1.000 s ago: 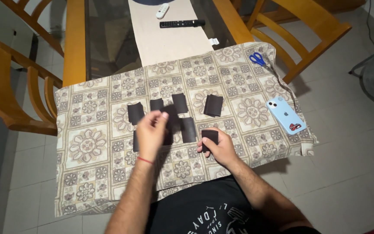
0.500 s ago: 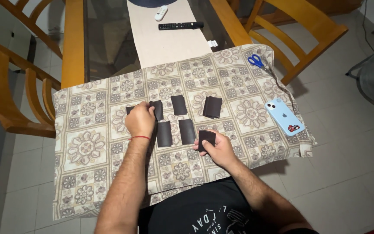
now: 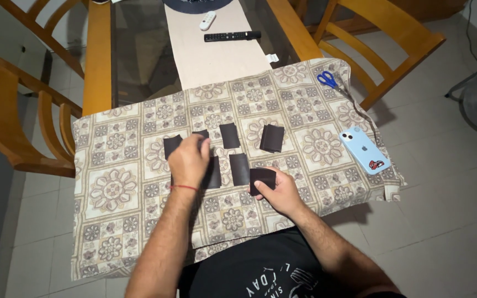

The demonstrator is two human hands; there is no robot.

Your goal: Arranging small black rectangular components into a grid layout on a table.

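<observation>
**Two hands among black squares on a patterned cloth**

Seen from the head camera, a seated person works over a floral patterned cloth (image 3: 117, 193) draped across a glass-topped wooden table (image 3: 97, 60). The left hand (image 3: 189, 160), a red thread at its wrist, rests palm down on the cloth's middle, its fingers curled loosely over black rectangular pieces (image 3: 228, 135) laid in two short rows; whether it pinches one cannot be told. The right hand (image 3: 280, 190) lies nearer the person, thumb and fingers pinching a black piece (image 3: 261, 179) flat against the cloth. A blue phone (image 3: 364, 149) and blue-handled scissors (image 3: 328, 80) lie toward the cloth's right edge. Beyond the cloth sit a black remote (image 3: 232, 36) and a white remote (image 3: 207, 21).
</observation>
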